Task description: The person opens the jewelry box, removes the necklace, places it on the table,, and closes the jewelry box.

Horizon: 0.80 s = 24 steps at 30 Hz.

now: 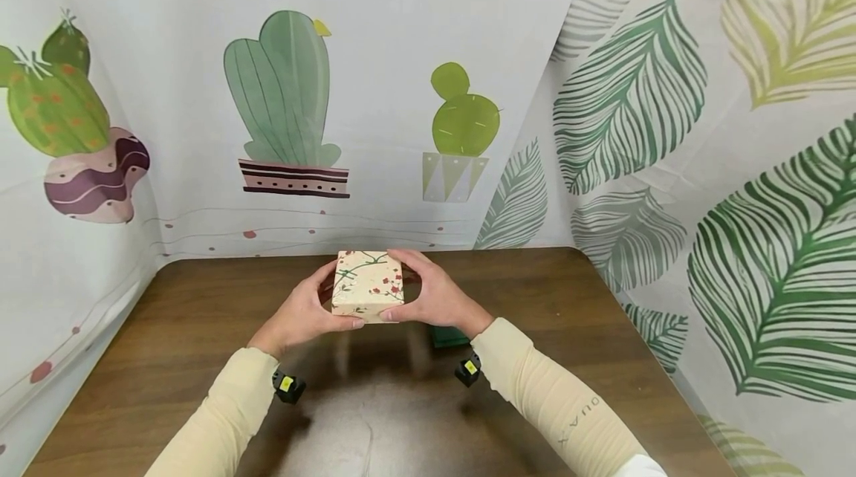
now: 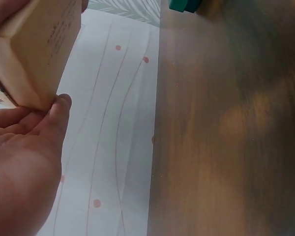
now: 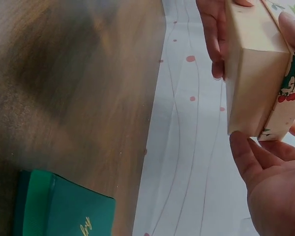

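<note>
A small cream gift box (image 1: 368, 280) printed with red flowers and green stems is held up above the table between both hands. My left hand (image 1: 304, 311) grips its left side, thumb along the near edge. On the opposite side my right hand (image 1: 438, 297) grips it, thumb at the near corner and fingers at the far one. In the right wrist view the patterned lid (image 3: 291, 98) sits over a plain cream base (image 3: 258, 88). Faint writing marks the underside of the box (image 2: 64, 34) in the left wrist view.
On the brown wooden table (image 1: 374, 417) lies a dark green box (image 3: 78, 206) with gold lettering, partly behind the right wrist in the head view. A white cloth (image 1: 388, 91) with cactus prints hangs along the table's back edge, and leaf-printed cloth (image 1: 669, 239) at the right.
</note>
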{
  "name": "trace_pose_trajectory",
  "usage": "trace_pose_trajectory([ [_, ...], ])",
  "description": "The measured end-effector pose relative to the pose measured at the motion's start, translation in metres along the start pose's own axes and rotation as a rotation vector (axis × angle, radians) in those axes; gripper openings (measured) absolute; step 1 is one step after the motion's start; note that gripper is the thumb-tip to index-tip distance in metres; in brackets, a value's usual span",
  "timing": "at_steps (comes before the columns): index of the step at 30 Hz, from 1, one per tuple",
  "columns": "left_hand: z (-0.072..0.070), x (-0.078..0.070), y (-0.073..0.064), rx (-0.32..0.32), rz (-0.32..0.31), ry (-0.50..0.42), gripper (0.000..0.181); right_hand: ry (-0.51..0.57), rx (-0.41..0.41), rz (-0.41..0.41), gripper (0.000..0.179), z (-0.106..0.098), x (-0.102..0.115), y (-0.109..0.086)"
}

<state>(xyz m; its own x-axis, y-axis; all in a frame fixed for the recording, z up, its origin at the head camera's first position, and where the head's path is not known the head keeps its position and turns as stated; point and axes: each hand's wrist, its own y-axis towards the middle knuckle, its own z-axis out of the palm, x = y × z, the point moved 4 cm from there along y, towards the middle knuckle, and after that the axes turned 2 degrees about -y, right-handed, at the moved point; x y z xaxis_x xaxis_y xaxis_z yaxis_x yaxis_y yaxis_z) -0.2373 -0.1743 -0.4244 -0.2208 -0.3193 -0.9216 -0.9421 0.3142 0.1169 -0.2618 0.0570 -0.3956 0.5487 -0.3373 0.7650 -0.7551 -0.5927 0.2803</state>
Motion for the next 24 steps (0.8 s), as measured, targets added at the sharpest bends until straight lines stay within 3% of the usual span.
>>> trace_pose_trajectory([
  [8, 0.0007, 0.0044, -0.0014, -0.014, -0.023, -0.027, 0.11, 0.0, -0.003, 0.009, 0.101, -0.0014, 0.0015, 0.0003],
  [15, 0.0003, 0.0037, -0.0011, 0.005, -0.002, -0.006, 0.121, -0.038, -0.004, 0.013, 0.103, -0.0024, 0.0025, -0.0002],
  [24, -0.0012, 0.0029, -0.0014, 0.0, 0.022, 0.034, 0.115, -0.042, -0.004, -0.011, 0.101, -0.0021, 0.0015, -0.0002],
])
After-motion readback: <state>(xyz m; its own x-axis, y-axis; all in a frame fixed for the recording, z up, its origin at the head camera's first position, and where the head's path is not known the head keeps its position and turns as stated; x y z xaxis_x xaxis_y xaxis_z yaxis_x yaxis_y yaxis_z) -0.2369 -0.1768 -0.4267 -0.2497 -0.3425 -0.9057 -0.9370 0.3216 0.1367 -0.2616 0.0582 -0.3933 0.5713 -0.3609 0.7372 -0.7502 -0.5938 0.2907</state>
